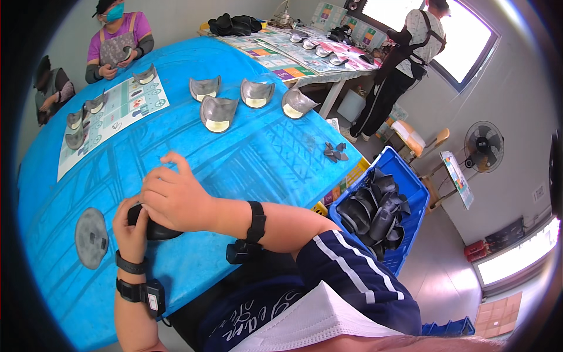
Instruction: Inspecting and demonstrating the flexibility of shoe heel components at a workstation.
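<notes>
A smooth black curved piece (162,232) is held low over the near part of the blue-covered table. My left hand (130,226) is closed around its left end, thumb on top. My right hand (173,196) bends over the same end, its fingers curled down against my left fingertips and one finger raised. What those curled fingers pinch is hidden. Left of my hands lies a flat grey oval pad (92,238) with a small dark mark. Farther off stand several grey curved shells with pale patches, among them a front one (218,113) and a right one (298,103).
A printed sheet (126,120) bears more shells at left. Small dark pieces (336,152) lie near the table's right edge. A blue crate (419,190) of black shells stands to my right. One person (120,44) sits across; another (404,64) stands by a back table.
</notes>
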Motion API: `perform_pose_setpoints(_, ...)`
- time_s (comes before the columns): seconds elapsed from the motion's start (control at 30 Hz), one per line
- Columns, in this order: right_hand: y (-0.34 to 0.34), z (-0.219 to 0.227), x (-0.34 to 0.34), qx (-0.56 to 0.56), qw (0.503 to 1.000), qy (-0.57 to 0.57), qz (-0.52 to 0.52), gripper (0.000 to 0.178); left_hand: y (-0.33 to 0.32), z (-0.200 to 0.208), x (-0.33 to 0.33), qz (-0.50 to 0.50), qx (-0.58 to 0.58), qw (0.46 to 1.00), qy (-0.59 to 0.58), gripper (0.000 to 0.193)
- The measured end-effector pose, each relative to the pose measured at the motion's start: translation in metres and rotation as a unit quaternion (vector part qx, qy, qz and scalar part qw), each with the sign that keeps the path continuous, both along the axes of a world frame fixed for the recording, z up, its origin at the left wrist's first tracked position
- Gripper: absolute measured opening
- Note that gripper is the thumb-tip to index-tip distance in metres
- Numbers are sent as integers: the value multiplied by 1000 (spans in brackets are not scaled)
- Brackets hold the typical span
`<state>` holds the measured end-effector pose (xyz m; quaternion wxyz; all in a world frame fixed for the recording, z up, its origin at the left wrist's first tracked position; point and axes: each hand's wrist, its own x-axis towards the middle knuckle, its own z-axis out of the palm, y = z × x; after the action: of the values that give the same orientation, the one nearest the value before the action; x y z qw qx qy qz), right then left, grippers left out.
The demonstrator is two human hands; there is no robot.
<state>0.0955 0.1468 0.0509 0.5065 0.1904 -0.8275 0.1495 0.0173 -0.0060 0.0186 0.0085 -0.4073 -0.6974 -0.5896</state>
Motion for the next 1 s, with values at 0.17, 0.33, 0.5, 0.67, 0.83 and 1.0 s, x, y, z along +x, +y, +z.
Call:
perform_pose_setpoints(0.17,-4,2,4,-10,999,39,-11,5,-2,6,7,5,-16,996,84,18)
perform_pose_setpoints(0.33,-2,-1,7,12,998,60,-15,6,4,9,17,17,-8,998,53,21)
perform_pose_setpoints(0.5,-1,-2,6,-24,995,83,-46,8,4,9,16,13,26,999,-22,26)
perform_pose_setpoints(0.67,-8,7,11,-51,994,23,-92,9,-5,8,9,26,-46,996,74,30)
perform_pose_setpoints(0.83,-4,0,10,-3,997,71,-44,6,1,6,12,23,-47,993,103,34)
perform_pose_setpoints(1.0,-2,-4,7,-58,996,72,-13,6,4,12,18,31,10,999,23,24)
